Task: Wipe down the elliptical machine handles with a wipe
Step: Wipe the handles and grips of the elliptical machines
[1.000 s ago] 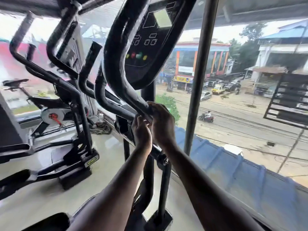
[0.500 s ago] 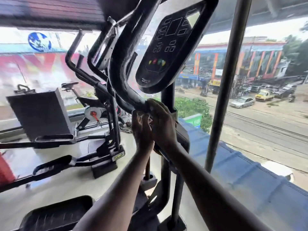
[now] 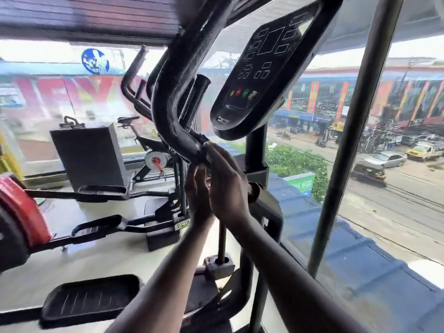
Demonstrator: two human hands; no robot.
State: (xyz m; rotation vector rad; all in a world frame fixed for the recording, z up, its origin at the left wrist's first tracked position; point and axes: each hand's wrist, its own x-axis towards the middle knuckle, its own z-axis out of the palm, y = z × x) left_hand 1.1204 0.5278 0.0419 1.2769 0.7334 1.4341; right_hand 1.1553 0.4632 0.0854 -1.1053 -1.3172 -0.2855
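Observation:
The elliptical's black curved handle (image 3: pixel 168 104) sweeps down from the top of the head view to a bend at centre. My right hand (image 3: pixel 227 186) reaches up to that bend, its fingertips curled over the bar. My left hand (image 3: pixel 197 191) is just below and left of it, pressed close against the same bar. The left fingers are partly hidden behind the right hand. No wipe shows in either hand. The black console (image 3: pixel 262 75) with coloured buttons hangs just right of the handle.
A foot pedal (image 3: pixel 91 299) lies at lower left. Another elliptical (image 3: pixel 134 219) and a spin bike (image 3: pixel 153 159) stand to the left on the pale floor. A metal window post (image 3: pixel 346 150) rises at right, with glass and a street beyond.
Both hands stay together at the handle's lower bend. My head has turned left, so the console and post sit further right in view.

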